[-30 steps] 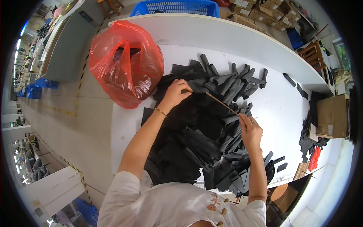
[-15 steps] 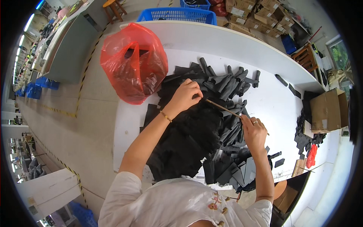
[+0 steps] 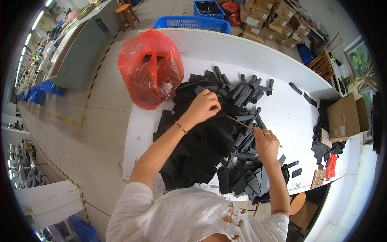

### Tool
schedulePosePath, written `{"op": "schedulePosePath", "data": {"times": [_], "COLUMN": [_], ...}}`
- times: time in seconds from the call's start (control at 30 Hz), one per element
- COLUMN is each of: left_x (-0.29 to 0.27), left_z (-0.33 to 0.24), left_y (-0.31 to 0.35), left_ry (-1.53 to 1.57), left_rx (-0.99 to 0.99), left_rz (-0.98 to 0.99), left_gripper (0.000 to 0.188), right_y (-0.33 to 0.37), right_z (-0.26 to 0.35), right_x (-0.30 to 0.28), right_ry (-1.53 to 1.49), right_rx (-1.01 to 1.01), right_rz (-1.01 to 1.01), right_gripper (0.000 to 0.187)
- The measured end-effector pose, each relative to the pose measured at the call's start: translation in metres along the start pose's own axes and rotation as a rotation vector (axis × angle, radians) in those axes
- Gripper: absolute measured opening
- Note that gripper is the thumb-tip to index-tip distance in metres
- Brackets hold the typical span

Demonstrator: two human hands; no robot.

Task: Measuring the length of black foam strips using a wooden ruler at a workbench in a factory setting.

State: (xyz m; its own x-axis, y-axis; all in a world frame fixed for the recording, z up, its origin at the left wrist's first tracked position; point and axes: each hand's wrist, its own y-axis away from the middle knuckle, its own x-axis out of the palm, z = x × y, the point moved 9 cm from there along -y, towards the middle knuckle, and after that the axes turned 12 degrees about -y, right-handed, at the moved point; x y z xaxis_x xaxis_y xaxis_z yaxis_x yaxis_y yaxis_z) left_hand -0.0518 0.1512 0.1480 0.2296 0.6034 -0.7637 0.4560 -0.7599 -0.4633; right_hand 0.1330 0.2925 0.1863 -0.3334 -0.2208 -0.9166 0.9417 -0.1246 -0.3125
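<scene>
From where I stand, well off to the left of the black heap (image 3: 197,151), there are blue baskets (image 3: 38,95) on the floor beside a long grey-sided bench (image 3: 74,66). Nearer the heap, yellow-and-black tape (image 3: 91,86) runs along the pale floor, and a wooden stool (image 3: 128,19) stands far beyond the heap's left side. The heap itself, dark flat strips and rolled-looking pieces, spreads over a white table (image 3: 300,129) with a raised back panel (image 3: 258,47). A puffed red plastic bag (image 3: 131,78) sits just beside the heap at its far left corner. Behind the panel, beyond the heap, is a blue crate (image 3: 193,25), with cardboard cartons (image 3: 264,16) piled farther right. Well to the heap's right, an open cardboard box (image 3: 342,117) stands near more black pieces (image 3: 320,149) and a small crumpled red bag (image 3: 331,167).

The person's left hand (image 3: 203,107) is over the far part of the heap, fingers curled inward; whether the tips meet or pinch something dark I cannot tell. The right hand (image 3: 266,145), at the heap's right edge, is clamped on a thin brown stick (image 3: 240,123), which slants across the heap's right part, its far end close by the left fingertips.

Pale labels show on the cartons beyond the heap, too small to read from here.
</scene>
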Motion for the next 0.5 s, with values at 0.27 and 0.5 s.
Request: {"op": "schedulePosePath", "data": {"times": [0.27,0.5], "left_x": [-0.059,0.076], "left_z": [-0.095,-0.031], "left_y": [0.031,0.128], "left_ry": [-0.115,1.97], "left_rx": [-0.007,-0.929], "left_rz": [-0.394,-0.35], "left_gripper": [0.031,0.026], "right_y": [0.02,0.041], "right_z": [0.016,0.085], "right_x": [0.086,0.122], "right_ry": [-1.033,-1.072], "right_rx": [0.433,0.495], "right_rz": [0.112,0.003], "right_gripper": [0.032,0.035]}}
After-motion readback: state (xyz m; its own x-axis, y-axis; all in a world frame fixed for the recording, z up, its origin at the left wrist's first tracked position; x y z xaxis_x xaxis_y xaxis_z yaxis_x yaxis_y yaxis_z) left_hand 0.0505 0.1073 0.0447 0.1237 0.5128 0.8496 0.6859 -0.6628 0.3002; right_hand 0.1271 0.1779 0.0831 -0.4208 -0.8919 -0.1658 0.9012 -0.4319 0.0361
